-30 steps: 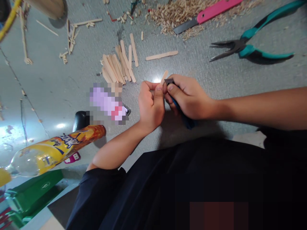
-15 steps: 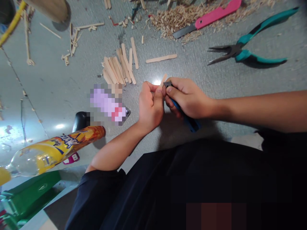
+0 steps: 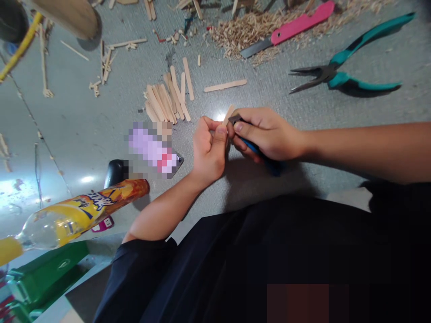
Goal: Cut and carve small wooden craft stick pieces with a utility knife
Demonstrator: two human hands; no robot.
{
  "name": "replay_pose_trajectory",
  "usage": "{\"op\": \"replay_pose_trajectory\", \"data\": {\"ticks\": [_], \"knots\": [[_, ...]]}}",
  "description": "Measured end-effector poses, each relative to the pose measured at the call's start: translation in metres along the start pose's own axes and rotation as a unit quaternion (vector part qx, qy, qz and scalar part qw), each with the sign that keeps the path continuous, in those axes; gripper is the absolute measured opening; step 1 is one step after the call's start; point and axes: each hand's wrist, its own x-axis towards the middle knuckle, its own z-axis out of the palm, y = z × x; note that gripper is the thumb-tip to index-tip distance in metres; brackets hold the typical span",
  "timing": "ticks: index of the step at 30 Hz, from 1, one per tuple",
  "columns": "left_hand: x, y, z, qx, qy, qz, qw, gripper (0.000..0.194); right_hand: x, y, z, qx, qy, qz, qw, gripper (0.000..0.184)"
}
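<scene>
While the green bin (image 3: 50, 264) sits at 8 o'clock of view centre, its inside can't be read. Bottle (image 3: 77, 215) at 8 to 9 o'clock, yellow cap outermost: clear upper part shows no liquid, label hides the rest, fill level unknown. Stick pile (image 3: 161, 101) at 10 to 11 o'clock, loose on the floor, no container.

Left hand (image 3: 208, 150), near centre: thumb and forefinger pinch the wooden stick (image 3: 228, 115), other fingers curled, partly hidden. Stick lies between 12 and 1 o'clock, free end tipped toward 1. Right hand (image 3: 272, 134), 2 to 3 o'clock: fingers closed round the blue cutter (image 3: 251, 145), thumb on it near the blade end, blade right beside the stick and left fingertips.

Doing it well, my read: pinch lower so more stick is exposed, keep left thumb out of the blade's line, edge facing away from the skin. Light, short passes; brace both hands against each other. Thin stick likely splits along the grain if forced.

Pink-handled knife (image 3: 299, 24) at 1 o'clock on the shavings (image 3: 249, 33); pliers (image 3: 332, 72) at 2, jaws apart. Both well clear of the hands.
</scene>
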Motion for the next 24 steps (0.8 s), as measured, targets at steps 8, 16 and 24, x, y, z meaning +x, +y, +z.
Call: {"op": "replay_pose_trajectory", "data": {"ticks": [8, 16, 24], "knots": [[0.0021, 0.0028, 0.0011, -0.085, -0.008, -0.052, 0.995, 0.053, 0.0010, 0.0048, -0.0067, 0.016, -0.018, -0.011, 1.000, 0.032], [0.0021, 0.0076, 0.0016, -0.123, -0.006, -0.095, 0.988, 0.056, 0.0033, 0.0052, -0.0094, 0.046, -0.036, -0.026, 0.998, 0.030], [0.0004, 0.0061, 0.0038, -0.105, 0.011, -0.090, 0.990, 0.050, 0.0037, 0.0079, -0.0080, 0.049, -0.034, -0.025, 0.998, 0.030]]}}
